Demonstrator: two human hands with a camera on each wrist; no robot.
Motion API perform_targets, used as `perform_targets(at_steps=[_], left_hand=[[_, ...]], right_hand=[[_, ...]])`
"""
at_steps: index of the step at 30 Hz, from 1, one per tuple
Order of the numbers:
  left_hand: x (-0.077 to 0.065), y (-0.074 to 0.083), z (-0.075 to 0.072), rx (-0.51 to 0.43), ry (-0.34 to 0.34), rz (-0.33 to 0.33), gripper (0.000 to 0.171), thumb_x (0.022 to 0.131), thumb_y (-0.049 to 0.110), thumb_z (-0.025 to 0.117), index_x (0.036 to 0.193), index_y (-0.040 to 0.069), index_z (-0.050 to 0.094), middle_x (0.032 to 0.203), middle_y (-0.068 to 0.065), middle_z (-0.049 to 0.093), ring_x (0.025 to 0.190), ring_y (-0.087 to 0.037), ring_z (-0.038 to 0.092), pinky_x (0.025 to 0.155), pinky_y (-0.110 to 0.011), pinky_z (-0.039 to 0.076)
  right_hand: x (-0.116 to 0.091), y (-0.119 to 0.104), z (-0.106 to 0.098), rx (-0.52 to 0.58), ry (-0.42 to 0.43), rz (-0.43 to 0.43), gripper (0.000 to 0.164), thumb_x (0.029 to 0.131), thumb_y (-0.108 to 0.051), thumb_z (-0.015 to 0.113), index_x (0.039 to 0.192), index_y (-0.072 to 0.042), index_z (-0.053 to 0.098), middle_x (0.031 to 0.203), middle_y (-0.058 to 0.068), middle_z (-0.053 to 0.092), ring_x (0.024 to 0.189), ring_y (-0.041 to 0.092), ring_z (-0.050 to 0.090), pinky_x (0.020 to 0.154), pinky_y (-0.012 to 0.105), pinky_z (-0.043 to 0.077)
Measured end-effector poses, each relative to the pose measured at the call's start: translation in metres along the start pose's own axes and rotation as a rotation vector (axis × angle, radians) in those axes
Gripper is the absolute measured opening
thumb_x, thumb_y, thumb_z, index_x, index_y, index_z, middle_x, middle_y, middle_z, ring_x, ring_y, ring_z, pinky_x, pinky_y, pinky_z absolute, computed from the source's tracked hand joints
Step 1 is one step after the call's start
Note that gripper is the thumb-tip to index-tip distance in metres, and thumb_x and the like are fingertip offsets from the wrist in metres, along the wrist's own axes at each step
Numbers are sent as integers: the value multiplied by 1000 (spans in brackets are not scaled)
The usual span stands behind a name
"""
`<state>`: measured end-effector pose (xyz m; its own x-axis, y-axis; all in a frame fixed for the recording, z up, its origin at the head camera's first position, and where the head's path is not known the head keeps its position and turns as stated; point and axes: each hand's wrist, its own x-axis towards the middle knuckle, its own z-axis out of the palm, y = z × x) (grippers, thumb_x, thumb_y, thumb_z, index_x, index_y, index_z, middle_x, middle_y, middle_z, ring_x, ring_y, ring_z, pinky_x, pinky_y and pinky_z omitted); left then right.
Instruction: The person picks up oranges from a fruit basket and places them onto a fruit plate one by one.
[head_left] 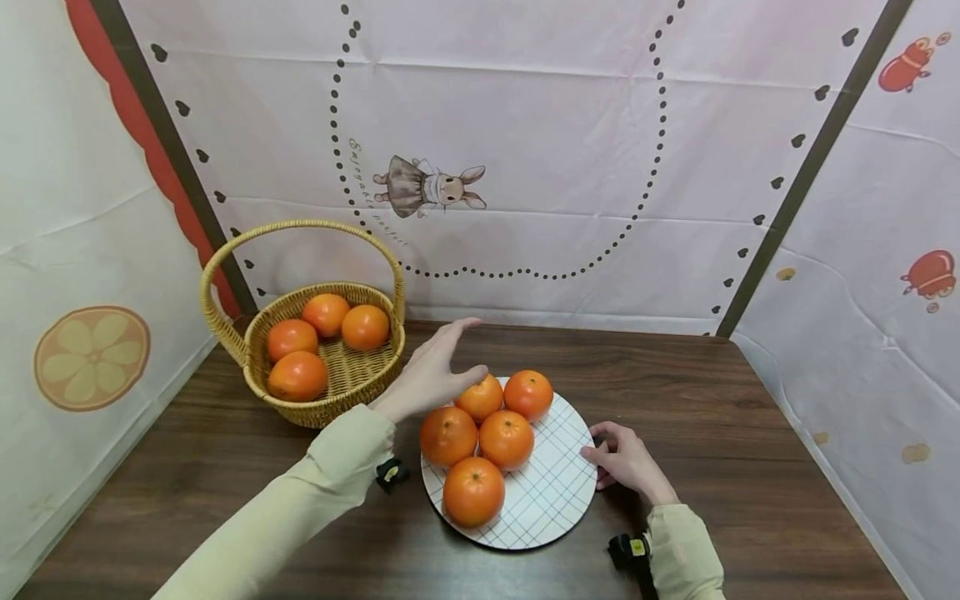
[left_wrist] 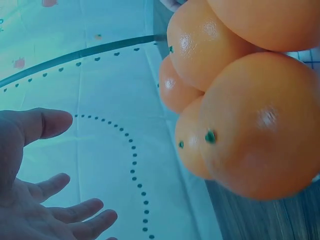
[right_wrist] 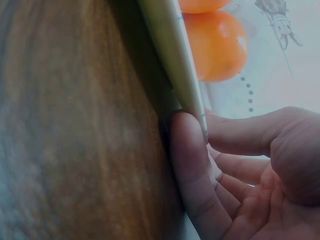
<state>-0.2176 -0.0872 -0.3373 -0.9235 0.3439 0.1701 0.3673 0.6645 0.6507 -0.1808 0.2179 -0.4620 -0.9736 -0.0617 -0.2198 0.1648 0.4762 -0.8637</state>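
On your far left stands a woven wicker basket [head_left: 351,367], oval, with a tall arched handle and four glossy, round oranges [head_left: 298,376] inside. Your left arm slants up from the lower left in a pale, creased sleeve [head_left: 292,508]; the left hand [head_left: 431,371] reaches just past the basket, fingers stretched out, thumb spread wide, gripping nothing, by the piled fruit. Right of it, five smooth oranges [head_left: 506,440] cluster on the left half of a flat, round white plate [head_left: 551,479] lined with a thin grid, on the dark wood-grain table [head_left: 750,500]. At its right rim, your right hand [head_left: 626,458] bends inward, pinching the edge, thumb above, a finger beneath.
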Motion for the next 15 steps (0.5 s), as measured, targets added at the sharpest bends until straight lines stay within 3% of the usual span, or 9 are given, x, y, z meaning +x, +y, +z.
perform_targets(at_steps=[10,15], left_hand=[[-16,-25,-26,9,99,20,68,93,25,69,153,13,37,156,-17,41,146,-38,39,118,-58,33],[-25,-40,-41,16,113,-32,67,96,26,66,153,13,35,159,-20,37,148,-39,34,118,-59,31]], right_hand=[[0,1,0,-2,-3,-2,34,95,-5,65,125,6,55,74,9,59,56,17,61,56,34,59],[1,0,0,-6,1,-2,34,94,-5,65,125,6,55,75,9,60,57,17,62,56,33,59]])
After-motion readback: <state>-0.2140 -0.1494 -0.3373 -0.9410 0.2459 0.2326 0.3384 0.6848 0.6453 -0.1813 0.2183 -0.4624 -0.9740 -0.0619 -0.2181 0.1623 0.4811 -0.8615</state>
